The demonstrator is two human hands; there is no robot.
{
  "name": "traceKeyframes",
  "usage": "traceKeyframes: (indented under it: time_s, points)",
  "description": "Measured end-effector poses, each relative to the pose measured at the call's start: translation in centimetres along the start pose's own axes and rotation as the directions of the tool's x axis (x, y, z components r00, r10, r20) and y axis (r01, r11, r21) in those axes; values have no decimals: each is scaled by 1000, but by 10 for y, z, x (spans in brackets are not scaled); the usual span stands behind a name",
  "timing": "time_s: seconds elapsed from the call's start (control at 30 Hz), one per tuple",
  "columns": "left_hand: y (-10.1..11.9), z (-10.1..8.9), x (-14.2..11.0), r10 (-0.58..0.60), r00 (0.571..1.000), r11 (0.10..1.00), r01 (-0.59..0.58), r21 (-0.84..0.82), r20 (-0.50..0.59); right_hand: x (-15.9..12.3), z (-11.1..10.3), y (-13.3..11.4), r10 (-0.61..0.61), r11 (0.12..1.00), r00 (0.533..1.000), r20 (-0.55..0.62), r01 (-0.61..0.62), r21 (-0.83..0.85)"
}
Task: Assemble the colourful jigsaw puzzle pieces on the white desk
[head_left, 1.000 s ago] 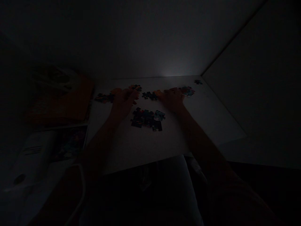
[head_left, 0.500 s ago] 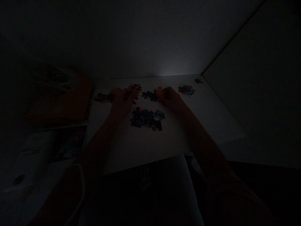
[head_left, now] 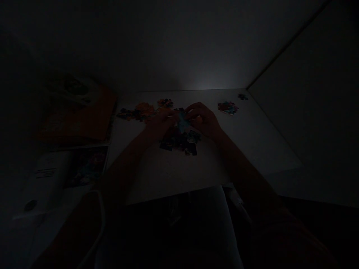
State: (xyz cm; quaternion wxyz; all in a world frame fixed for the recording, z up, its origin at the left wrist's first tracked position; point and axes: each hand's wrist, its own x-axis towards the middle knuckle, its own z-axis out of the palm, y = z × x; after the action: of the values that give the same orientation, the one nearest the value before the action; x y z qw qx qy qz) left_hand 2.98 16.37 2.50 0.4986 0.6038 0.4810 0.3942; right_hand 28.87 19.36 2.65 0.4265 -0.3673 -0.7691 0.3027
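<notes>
Puzzle pieces (head_left: 143, 111) heaped at left on white tabletop (head_left: 168, 173); left hand (head_left: 159, 126) just right, fingers curled, any hold unclear. Teal puzzle piece (head_left: 183, 121) between the hands, above joined dark puzzle section (head_left: 179, 142). Right hand (head_left: 202, 118) at its right side, thumb and fingers partly closed; grip too dark to confirm.

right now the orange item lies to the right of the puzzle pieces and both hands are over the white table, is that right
Not quite: the head view shows the orange item to the left of the puzzle pieces. The left hand and right hand are indeed over the white table.
</notes>
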Motion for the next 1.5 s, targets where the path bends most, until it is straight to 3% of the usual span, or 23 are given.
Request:
traceKeyframes:
  time_s: [0.2,0.43,0.57,0.77,0.93,1.07,1.17,1.3,1.5]
  points:
    - [0,-4,-2,30,999,999,-29,19,-15,-1,5,5,65,995,997,37,-67,74]
    - [-3,-5,2,54,997,996,-50,69,-56,0,12,13,215,965,976,-36,-207,162]
    - [-5,-8,2,51,999,998,-50,48,-9,4,12,13,248,947,969,14,-246,207]
    - [-4,-13,5,40,999,998,-38,59,-32,3,6,17,263,945,964,35,-264,192]
    - [-3,-17,9,53,981,993,-33,109,-189,-1,-8,19,236,967,967,-102,-223,122]
    - [-6,-20,10,64,945,991,-24,128,-320,-4,-5,21,151,988,988,25,-150,-31]
    - [-11,-18,12,64,963,997,-49,64,-264,-5,6,21,120,989,993,20,-118,-84]
    - [-16,-10,12,104,986,995,-102,21,-129,-5,17,17,100,995,993,60,-100,8]
    - [-21,-9,17,54,987,991,-72,-115,-153,0,7,17,179,984,984,22,-179,0]
